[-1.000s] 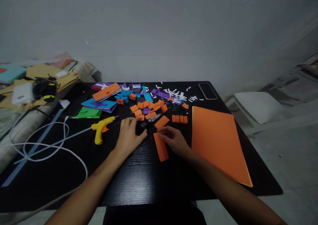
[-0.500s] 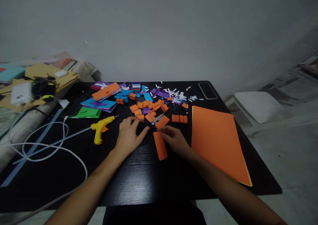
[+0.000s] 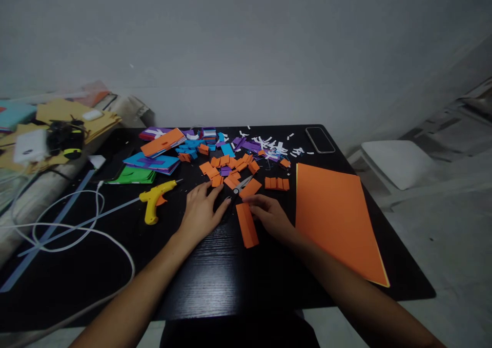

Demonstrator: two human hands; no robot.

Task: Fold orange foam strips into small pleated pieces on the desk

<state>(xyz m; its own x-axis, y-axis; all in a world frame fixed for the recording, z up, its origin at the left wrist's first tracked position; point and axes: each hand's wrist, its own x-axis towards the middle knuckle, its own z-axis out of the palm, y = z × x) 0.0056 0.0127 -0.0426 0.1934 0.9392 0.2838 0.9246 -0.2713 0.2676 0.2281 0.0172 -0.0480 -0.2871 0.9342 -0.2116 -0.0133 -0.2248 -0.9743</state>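
My left hand (image 3: 200, 208) lies on the black table with its fingers spread. Its fingertips reach the near edge of a heap of small folded orange paper pieces (image 3: 217, 179). Just beyond my thumb, a pair of scissors (image 3: 243, 184) rests with its blades on orange paper, its handles dark and hard to make out. Between finger and thumb, my right hand (image 3: 270, 216) grips the upper right edge of a creased orange paper strip (image 3: 247, 226). A short row of folded orange pieces (image 3: 277, 184) sits past my right hand.
A yellow glue gun (image 3: 156, 200) lies left of my left hand, near a looping white cable (image 3: 115, 232). Large orange sheets (image 3: 333, 217) are stacked on the right, with a phone (image 3: 320, 140) behind. White and purple scraps (image 3: 269, 147) litter the back; coloured paper stacks (image 3: 151, 162) stand back left.
The fingers of my left hand have shifted slightly at the edge of the orange pieces. My right hand keeps the orange paper strip in nearly the same place.
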